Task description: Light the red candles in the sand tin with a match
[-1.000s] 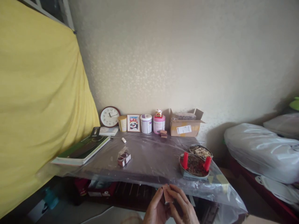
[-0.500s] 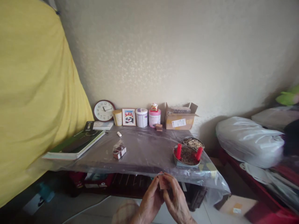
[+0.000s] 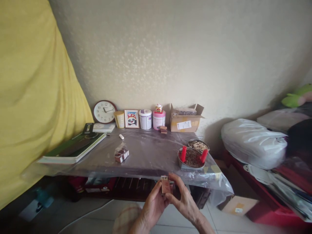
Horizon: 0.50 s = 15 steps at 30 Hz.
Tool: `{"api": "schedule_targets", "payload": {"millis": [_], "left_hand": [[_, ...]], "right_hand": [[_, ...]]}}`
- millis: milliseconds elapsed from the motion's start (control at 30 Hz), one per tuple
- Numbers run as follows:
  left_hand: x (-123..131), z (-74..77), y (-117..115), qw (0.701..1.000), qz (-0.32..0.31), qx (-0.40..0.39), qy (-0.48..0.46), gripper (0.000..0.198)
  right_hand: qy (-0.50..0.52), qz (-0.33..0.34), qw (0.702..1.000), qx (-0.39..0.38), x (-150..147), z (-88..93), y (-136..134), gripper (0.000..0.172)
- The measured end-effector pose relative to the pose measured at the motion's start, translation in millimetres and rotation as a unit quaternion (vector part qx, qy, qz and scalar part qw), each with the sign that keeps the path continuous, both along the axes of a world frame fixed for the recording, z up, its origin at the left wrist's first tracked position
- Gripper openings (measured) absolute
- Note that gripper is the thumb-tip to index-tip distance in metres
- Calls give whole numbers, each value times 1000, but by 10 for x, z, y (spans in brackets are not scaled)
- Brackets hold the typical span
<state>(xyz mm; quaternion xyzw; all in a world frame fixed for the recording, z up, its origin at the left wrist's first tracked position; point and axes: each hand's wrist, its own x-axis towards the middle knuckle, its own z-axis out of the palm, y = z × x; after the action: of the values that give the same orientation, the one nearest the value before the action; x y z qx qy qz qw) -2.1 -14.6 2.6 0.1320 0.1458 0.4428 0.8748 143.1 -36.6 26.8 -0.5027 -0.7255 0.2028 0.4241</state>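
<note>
In front of the table's near edge, a small brown matchbox (image 3: 166,187) stands upright between my two hands, with pale match ends showing at its open top. My left hand (image 3: 153,205) wraps its left side and lower part. My right hand (image 3: 183,199) grips it from the right, thumb low on its face and index finger near the top corner. Beyond the hands, a round tin of dark soil-like grains (image 3: 192,159) holds two red candles. Behind that tin is a dish of loose matches (image 3: 198,146).
A wrapped pack of small boxes (image 3: 122,155) and a white oval piece (image 3: 121,136) lie on the plastic-covered table (image 3: 143,146). A clock (image 3: 104,111), canisters (image 3: 145,119) and a carton (image 3: 185,122) line the wall. A large book (image 3: 70,151) lies left.
The matchbox has been turned and its match ends now show at the top. My right index finger has moved up and off to the right. The view has shifted slightly.
</note>
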Motion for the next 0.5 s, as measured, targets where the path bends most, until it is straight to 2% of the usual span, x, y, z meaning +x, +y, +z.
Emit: {"api": "schedule_targets", "payload": {"millis": [100,133,200,367,500], "left_hand": [[-25,20,4,998,-16,-11,52,27],[-28,28,3,997,-27,-11,70,28],[-28,41,-2,994,-49,-10,94,29],[-19,36,-26,989,-78,5,124,30],[-24,-9,-26,985,-94,26,145,30]], "right_hand": [[19,-7,1000,19,115,71,43,25],[19,-14,999,31,140,76,58,22],[11,-17,999,42,170,68,83,22],[-17,9,1000,18,186,21,69,19],[-50,10,998,-30,209,22,25,15]]}}
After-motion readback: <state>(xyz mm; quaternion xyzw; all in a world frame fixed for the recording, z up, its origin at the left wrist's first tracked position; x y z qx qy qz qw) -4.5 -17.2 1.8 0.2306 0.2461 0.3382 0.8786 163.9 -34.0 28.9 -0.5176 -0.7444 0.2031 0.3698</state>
